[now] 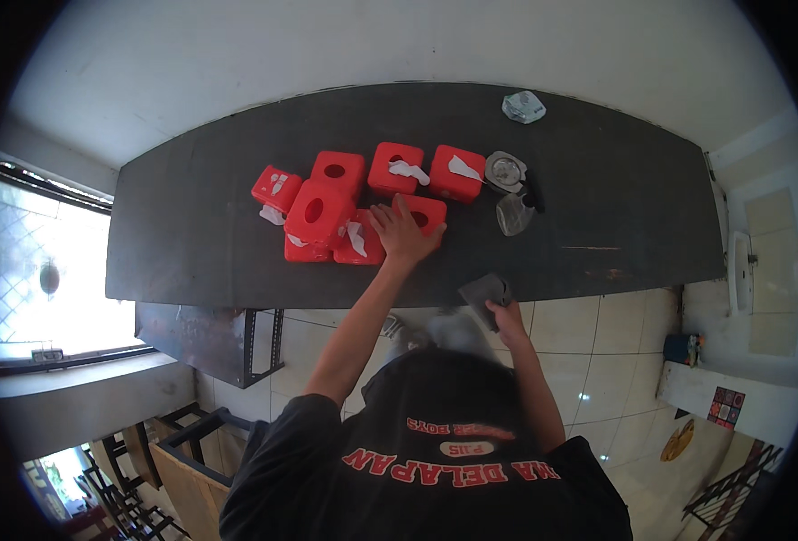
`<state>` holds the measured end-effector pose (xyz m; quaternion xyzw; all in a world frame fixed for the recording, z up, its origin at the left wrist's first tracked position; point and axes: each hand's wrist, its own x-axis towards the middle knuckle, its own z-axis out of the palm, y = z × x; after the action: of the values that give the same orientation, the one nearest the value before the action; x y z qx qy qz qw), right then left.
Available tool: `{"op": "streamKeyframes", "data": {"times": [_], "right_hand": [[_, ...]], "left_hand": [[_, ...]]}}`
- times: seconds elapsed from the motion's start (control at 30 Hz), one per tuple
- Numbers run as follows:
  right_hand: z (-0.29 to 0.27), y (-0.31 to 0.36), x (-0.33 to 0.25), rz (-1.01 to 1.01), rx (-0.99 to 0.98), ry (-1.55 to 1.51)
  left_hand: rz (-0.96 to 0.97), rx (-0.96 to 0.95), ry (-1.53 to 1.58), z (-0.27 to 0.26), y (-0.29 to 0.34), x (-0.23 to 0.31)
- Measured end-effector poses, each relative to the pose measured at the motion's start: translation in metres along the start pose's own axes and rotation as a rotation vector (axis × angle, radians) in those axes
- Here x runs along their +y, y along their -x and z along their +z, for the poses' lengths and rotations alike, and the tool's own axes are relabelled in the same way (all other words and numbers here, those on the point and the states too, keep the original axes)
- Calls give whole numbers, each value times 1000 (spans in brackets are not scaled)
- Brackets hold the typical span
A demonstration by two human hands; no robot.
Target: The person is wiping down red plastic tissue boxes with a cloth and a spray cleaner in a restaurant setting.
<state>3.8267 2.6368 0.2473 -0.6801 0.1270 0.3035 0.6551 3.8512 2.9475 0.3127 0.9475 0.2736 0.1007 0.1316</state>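
My left hand (402, 236) grips a red tissue box (432, 213) at the front right of a cluster, its fingers over the left side of the top and its thumb at the near right edge. That box has a dark oval opening with no tissue showing. In my right hand (508, 322), at the table's front edge, is a folded dark grey cloth (482, 295). Several more red tissue boxes stand close by, some with white tissue sticking out, like the far right box (456, 175). One red box (318, 215) rests on top of others at the left.
Right of the boxes sit a round clear and grey container (506, 170) and a clear spray bottle (514, 215) with a black head, lying down. A soft white-green packet (524, 107) is near the wall. The dark table (624, 207) spans the view.
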Motion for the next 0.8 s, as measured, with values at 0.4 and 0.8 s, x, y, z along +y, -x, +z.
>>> {"op": "streamKeyframes", "data": {"times": [0.4,0.8], "right_hand": [[-48,-22,-38,-110,105,488],[62,-53,-147,-841,-47,885]], "left_hand": [[434,-398,143,-5,34,24],[319,-304,267,2,66,4]]}}
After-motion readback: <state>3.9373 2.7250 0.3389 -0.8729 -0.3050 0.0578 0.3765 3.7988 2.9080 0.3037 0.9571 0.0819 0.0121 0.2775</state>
